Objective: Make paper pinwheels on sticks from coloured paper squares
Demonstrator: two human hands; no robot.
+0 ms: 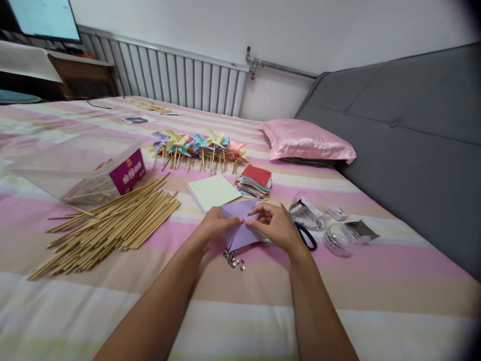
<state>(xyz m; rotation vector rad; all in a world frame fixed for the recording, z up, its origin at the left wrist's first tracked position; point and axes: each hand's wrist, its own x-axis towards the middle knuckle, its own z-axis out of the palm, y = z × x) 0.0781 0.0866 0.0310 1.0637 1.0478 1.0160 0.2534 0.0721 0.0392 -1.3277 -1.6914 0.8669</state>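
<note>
Both hands are grasping a lilac paper square [242, 225] near the middle of the bed [376, 301]: the left hand [215, 224] is pinching its left side in a closed grip, and the right hand [276, 226] is pressing a folded flap with its fingertips [256, 213]. The paper is lying tilted, partly lifted off the striped sheet. Just below it a small heap of metal pins [234, 259] is resting, though they are too small to tell apart clearly. Just beyond the paper a pale yellow sheet [212, 191] and a stack of coloured paper [255, 181] are lying side by side. Toward the bed's left edge bamboo sticks [112, 225] are spreading out beside a clear plastic box [75, 168]. Further back, finished pinwheels [197, 146] are lying in a row.
</note>
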